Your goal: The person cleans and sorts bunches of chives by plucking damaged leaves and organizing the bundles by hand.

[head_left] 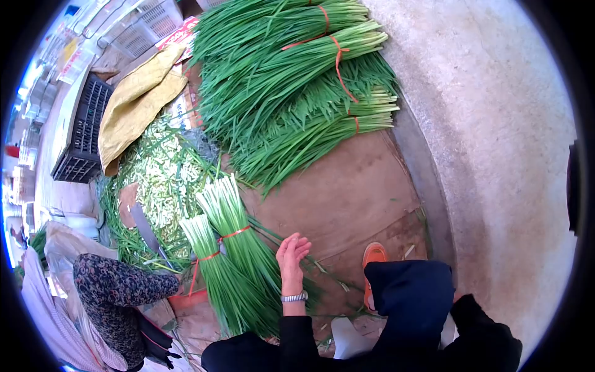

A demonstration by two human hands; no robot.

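Note:
My left hand, with a metal-banded watch on its wrist, is raised with nothing in it. The fingers are stretched and slightly curled. Just left of it, two bundles of garlic chives, one nearer and one farther left, lie side by side with pale cut ends pointing away. Red ties circle them. Of my right arm only a dark sleeve shows at the lower right; the hand is out of sight.
Tied chive bundles are stacked at the back. A knife lies on chopped pale stalk ends to the left. Another person's patterned sleeve reaches in from the left. A black crate, a yellow sack and cardboard are around.

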